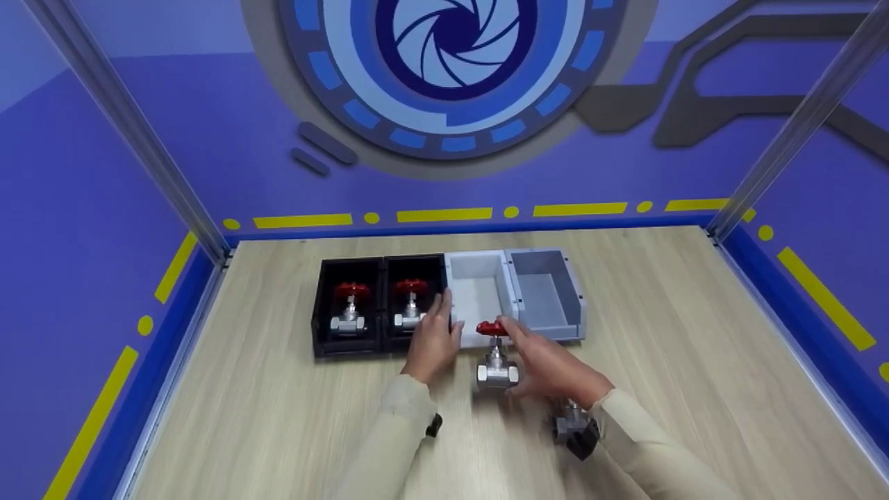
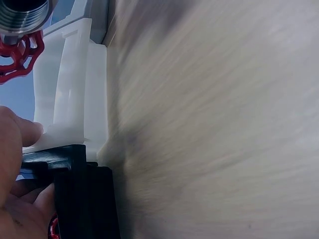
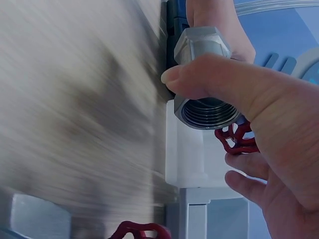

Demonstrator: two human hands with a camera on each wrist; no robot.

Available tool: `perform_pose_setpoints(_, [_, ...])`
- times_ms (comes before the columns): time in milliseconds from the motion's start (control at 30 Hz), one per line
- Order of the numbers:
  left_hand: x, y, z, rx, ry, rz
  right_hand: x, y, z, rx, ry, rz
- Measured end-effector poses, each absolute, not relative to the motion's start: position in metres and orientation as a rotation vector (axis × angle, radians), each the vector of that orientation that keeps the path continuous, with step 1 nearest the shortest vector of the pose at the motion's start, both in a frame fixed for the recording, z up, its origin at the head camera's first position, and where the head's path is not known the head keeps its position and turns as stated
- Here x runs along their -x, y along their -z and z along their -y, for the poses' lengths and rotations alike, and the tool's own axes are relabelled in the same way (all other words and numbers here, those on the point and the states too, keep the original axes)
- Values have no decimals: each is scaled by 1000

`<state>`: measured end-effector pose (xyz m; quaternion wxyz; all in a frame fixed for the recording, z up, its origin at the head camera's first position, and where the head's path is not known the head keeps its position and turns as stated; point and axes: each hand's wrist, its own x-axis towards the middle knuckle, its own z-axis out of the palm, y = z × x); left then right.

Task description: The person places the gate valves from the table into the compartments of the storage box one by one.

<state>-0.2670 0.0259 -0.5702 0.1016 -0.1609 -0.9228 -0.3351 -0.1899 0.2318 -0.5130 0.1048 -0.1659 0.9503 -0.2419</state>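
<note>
Silver metal valve with a red handwheel [image 1: 496, 375], in the head view, stands upright at the near side of a white plastic bin [image 1: 478, 288], gripped by the right hand [image 1: 559, 368]. The left hand [image 1: 432, 344] lies at the wall between the white bin and the right-hand black plastic bin [image 1: 396, 267]. Similar red-wheeled valves stand in that bin [image 1: 411, 305] and in the left-hand black bin [image 1: 333, 271]; a grey plastic bin [image 1: 545, 295] is at the right end. On the light wooden bench [image 1: 264, 417], another valve [image 1: 573, 420] is partly hidden by the right arm.

The left wrist view adds the left hand's grip: thumb on the white side, fingers inside the black bin, pinching the joined walls between them. It also shows a threaded socket [image 2: 22, 17].

The right wrist view shows the right thumb [image 3: 199, 77] closed across the held valve's body, with fingers by its wheel.
</note>
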Motion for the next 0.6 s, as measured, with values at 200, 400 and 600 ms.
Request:
perform_pose_setpoints(200, [265,569,-27,474,990,2727,192,510,-230,480,720,-2807])
perform_pose_setpoints(400, [264,567,-27,467,1005,2745,195,510,-231,459,729,-2797])
perform_pose_setpoints(600, [264,566,-26,459,1008,2767,201,509,-231,432,709,-2790])
